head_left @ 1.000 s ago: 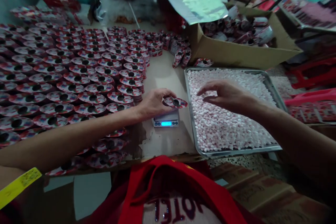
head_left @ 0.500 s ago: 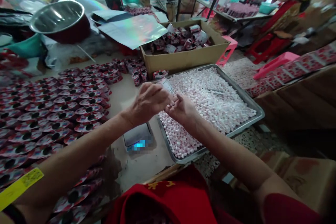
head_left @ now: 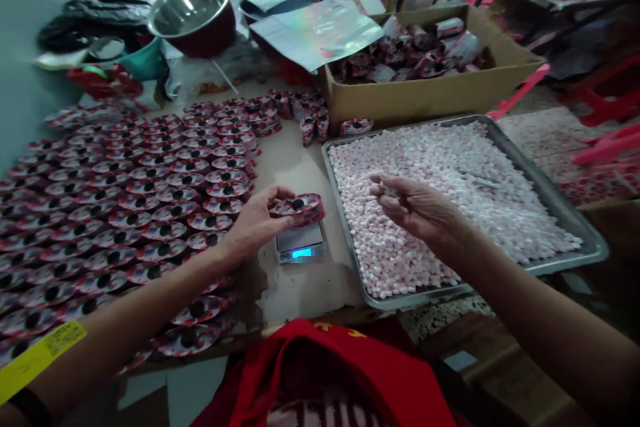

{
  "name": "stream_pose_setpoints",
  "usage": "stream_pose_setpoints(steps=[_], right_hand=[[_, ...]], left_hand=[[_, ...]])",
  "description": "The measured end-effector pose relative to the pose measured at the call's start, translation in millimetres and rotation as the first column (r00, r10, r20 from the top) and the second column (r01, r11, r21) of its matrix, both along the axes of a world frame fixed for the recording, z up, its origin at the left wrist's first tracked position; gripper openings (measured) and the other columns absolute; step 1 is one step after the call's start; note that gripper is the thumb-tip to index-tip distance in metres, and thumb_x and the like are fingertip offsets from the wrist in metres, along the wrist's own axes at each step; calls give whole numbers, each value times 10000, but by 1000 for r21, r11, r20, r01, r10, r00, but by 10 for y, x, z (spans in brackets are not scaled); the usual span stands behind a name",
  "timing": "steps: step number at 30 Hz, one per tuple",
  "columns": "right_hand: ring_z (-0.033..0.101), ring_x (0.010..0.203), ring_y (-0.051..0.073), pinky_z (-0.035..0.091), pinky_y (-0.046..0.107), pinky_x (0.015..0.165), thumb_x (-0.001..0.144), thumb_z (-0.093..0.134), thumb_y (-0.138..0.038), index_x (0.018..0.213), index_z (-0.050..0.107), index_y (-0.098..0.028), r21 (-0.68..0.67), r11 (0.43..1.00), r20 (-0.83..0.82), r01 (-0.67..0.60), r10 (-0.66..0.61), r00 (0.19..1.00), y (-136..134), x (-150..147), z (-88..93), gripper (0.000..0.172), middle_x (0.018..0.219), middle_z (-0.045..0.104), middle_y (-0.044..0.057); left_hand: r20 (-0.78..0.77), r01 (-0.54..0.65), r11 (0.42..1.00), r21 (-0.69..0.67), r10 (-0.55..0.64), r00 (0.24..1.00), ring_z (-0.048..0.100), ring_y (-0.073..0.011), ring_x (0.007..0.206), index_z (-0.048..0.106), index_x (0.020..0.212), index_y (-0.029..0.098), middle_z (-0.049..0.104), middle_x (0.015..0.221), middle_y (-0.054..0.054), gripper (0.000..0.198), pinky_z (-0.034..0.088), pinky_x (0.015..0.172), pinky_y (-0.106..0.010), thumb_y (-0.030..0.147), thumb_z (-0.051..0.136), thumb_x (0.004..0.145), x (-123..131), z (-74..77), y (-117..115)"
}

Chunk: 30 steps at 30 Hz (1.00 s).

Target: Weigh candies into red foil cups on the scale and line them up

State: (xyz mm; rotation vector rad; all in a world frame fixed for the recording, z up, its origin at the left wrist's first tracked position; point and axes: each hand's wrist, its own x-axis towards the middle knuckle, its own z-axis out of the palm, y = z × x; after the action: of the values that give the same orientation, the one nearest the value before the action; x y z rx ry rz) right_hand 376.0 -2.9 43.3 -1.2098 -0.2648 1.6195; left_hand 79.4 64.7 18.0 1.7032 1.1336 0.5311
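My left hand (head_left: 260, 221) grips a red, white and purple printed packet (head_left: 309, 208) by its left end. The packet has an oval top with a dark round hole in the middle, and it is upright on or just above the plate of a small digital scale (head_left: 300, 237) with a lit blue display; contact cannot be made out. My right hand (head_left: 420, 210) is over a metal tray (head_left: 345, 240) spread with small pinkish-white candies (head_left: 400, 253). Its fingers are curled together, with a few pale candies between them.
Rows of similar packets (head_left: 150, 213) fill the table on the left. Behind the tray stands a cardboard box (head_left: 425, 97) of packets, with a shiny sheet (head_left: 320, 33) over its corner. A steel bowl (head_left: 193, 13) is at the back left. Red stools (head_left: 610, 97) stand at right.
My hands, together over the tray's left edge before, have parted. The left has brought the packet down to the scale; the right has moved right over the candies. The view has swung left.
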Motion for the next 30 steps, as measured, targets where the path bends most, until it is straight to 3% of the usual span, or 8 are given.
stream_pose_setpoints(steps=[4,7,11,15,19,21,26,30], right_hand=[[369,428,18,288,98,348,892,825,-210,875,704,-122,14,953,27,-302,302,953,142,-302,-33,150,607,532,-51],[495,508,35,414,105,447,849,840,-144,925,733,-131,18,914,40,-404,404,914,229,-555,26,132,681,614,-18],[639,658,91,563,175,620,786,838,-79,991,760,-166,-17,896,179,-443,439,881,269,-679,164,236,809,729,35],[552,576,85,450,191,514,843,829,-191,982,753,-162,20,856,309,-517,486,817,276,-704,203,161,753,706,34],[485,557,81,335,212,466,860,838,-268,965,760,-158,30,814,373,-581,530,762,297,-798,186,171,725,678,20],[478,563,78,336,216,478,847,837,-250,981,768,-157,36,803,389,-594,537,749,309,-856,208,177,731,677,14],[595,659,105,501,239,625,813,829,-152,1048,772,-169,-21,836,399,-548,509,763,330,-947,349,243,810,722,32],[569,635,102,473,237,584,865,803,-175,1018,777,-158,-23,828,462,-560,505,729,341,-944,390,156,796,714,37]], left_hand=[[-82,88,987,138,-77,994,734,-239,1046,693,1117,218,765,1110,-47,325,606,942,-387,307,802,824,-167,-199,-171],[-101,91,960,266,-66,993,704,-253,1164,670,1253,215,741,1235,-76,505,578,1057,-437,210,841,779,-246,-204,-192],[-84,23,950,311,4,996,710,-267,1152,659,1330,226,726,1293,-92,596,614,990,-436,307,890,787,-528,58,-119],[-84,-51,938,343,85,993,735,-262,1108,723,1224,263,761,1249,-49,411,619,1011,-453,374,846,848,-838,371,-72],[-125,-53,894,446,120,985,734,-270,1099,771,1163,305,789,1191,1,312,601,1033,-481,415,822,876,-923,570,-107],[-142,-66,867,494,155,978,721,-283,1107,764,1181,331,784,1213,22,326,592,1038,-504,456,803,883,-901,626,-129],[-134,-62,865,499,148,980,710,-282,1110,763,1178,327,773,1235,20,310,579,1059,-504,446,783,892,-844,664,-149],[-102,-52,876,479,114,988,712,-262,1087,759,1156,299,776,1203,15,289,593,1039,-468,409,797,891,-826,646,-148]])
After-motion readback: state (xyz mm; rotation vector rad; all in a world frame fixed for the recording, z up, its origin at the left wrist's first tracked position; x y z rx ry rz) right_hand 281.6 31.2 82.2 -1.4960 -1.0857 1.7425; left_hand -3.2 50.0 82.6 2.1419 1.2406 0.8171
